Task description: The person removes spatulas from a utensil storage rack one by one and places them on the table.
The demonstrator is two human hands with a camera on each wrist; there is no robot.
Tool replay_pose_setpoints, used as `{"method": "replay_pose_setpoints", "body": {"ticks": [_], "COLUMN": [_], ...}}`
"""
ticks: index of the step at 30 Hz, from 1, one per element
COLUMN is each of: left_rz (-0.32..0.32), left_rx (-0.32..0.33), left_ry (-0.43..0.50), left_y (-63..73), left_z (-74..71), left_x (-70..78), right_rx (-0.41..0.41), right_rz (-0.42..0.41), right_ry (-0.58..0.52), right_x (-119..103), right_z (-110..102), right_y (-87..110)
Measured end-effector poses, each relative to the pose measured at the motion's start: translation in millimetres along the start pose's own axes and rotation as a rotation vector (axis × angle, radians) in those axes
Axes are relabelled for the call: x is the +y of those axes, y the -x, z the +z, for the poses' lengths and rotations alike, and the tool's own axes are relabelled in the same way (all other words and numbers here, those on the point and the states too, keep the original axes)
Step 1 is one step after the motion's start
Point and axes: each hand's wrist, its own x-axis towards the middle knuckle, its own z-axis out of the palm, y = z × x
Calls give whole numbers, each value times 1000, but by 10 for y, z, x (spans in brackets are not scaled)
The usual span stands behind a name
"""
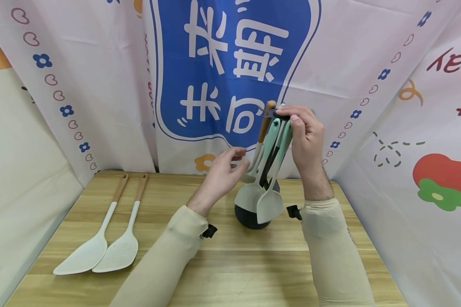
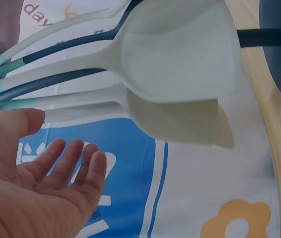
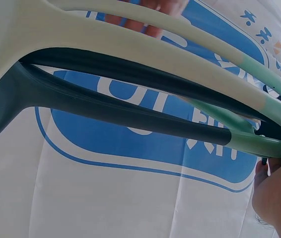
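A dark utensil stand (image 1: 253,221) holds several hanging kitchen utensils by their handles. My right hand (image 1: 308,136) grips the stand's dark top, thumb beside the mint-green handles. Two pale turners, one in front (image 1: 269,207) and one beside it (image 1: 247,197), hang towards me. Behind them is a utensil with a wooden handle (image 1: 266,128). Dark-shafted utensils (image 3: 130,116) with mint handle ends cross the right wrist view. My left hand (image 1: 224,170) is just left of the hanging utensils, its fingers loosely bent and holding nothing. In the left wrist view, its thumb is close to the pale handles.
Two white turners with wooden handles, one at far left (image 1: 84,255) and one beside it (image 1: 119,253), lie on the wooden table (image 1: 230,273), blades overlapping. A printed cloth (image 1: 111,64) hangs behind the table. More printed cloth (image 1: 407,128) rises along the right side.
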Motion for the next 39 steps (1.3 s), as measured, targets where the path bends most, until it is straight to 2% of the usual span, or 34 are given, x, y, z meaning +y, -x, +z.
{"method": "replay_pose_setpoints", "body": {"ticks": [9, 14, 19, 28, 39], "left_rz": [48, 47, 40, 40, 72], "left_rx": [19, 11, -7, -28, -41], "left_ry": [99, 132, 129, 62, 57], "left_y": [-121, -199, -266, -349, -435], "left_z": [109, 146, 186, 206, 196], "left_x": [78, 101, 132, 175, 201], "right_rx": [10, -1, 0, 13, 15], "right_rz": [9, 10, 14, 12, 29], "right_ry": [8, 1, 3, -1, 8], "right_x": [10, -2, -11, 0, 17], "right_z": [-2, -8, -7, 5, 5], "right_y": [-4, -2, -3, -4, 7]}}
